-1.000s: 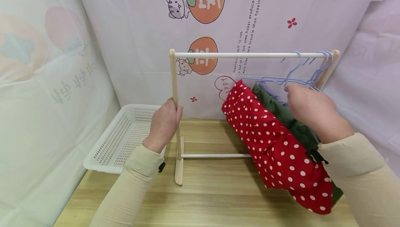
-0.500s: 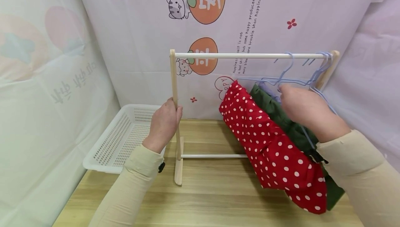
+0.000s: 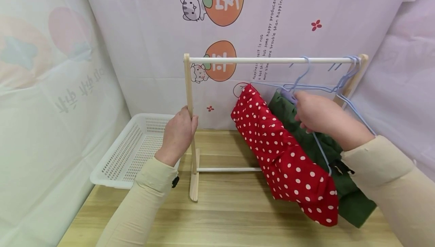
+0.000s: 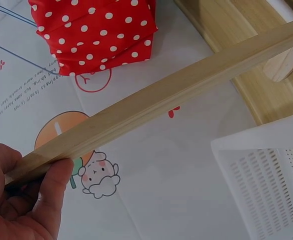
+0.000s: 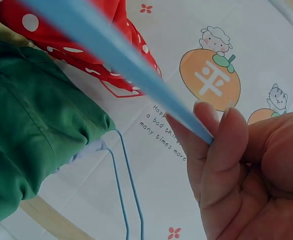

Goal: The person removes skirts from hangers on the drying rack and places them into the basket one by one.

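Note:
My left hand (image 3: 178,135) grips the left wooden post (image 3: 188,88) of a small clothes rack; the left wrist view shows thumb and fingers around the post (image 4: 151,100). My right hand (image 3: 321,115) pinches a blue hanger (image 3: 321,152) below its hook, which sits over the white top rail (image 3: 244,60). A red polka-dot garment (image 3: 282,152) hangs folded over that hanger. Behind it, to the right, hangs a green garment (image 3: 357,201). A bit of purple cloth (image 3: 288,96) shows past the green one, mostly hidden.
Several blue hanger hooks (image 3: 353,64) crowd the rail's right end. A white perforated basket (image 3: 113,182) stands left of the rack on the wooden table (image 3: 231,209). A lower white bar (image 3: 227,170) joins the rack's feet. Printed cloth (image 3: 153,31) covers the walls.
My right hand has slid the red garment's hanger leftward along the rail, widening its gap from the hooks at the right end. More of the green garment shows. My left hand stays on the post.

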`<state>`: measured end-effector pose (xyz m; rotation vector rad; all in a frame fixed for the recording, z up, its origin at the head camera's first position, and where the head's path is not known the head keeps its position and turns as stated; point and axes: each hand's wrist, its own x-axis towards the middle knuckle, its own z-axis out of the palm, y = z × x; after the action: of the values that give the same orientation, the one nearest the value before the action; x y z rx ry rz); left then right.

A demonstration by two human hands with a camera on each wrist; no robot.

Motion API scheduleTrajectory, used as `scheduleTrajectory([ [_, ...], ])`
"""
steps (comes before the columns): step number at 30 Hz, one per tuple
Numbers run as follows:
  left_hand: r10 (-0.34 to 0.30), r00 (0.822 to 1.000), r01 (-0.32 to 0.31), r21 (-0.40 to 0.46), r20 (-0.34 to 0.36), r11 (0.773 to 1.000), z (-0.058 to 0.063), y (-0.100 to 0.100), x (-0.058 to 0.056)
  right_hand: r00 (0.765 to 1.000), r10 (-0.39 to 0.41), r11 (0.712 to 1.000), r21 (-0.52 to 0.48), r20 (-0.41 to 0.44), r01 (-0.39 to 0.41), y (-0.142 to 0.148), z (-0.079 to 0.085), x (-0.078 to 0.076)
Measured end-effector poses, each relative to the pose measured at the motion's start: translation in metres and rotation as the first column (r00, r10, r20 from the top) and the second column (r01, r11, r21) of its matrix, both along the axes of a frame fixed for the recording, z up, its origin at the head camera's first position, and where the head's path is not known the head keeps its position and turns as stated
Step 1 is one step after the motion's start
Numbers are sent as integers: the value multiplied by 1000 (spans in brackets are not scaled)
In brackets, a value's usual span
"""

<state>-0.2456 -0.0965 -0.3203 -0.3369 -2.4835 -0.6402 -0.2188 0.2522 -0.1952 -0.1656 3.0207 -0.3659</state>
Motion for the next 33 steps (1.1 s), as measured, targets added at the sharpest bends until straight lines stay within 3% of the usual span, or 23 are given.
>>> scheduleTrajectory([
  [20, -4, 1000, 4, -8, -24, 1000, -3, -1, -1, 996, 73, 996, -49, -55, -76, -17, -3, 2],
  [33, 1, 1000, -1, -3, -28, 1000, -3, -1, -2, 996, 84, 994, -66, -40, -87, -29, -3, 0],
])
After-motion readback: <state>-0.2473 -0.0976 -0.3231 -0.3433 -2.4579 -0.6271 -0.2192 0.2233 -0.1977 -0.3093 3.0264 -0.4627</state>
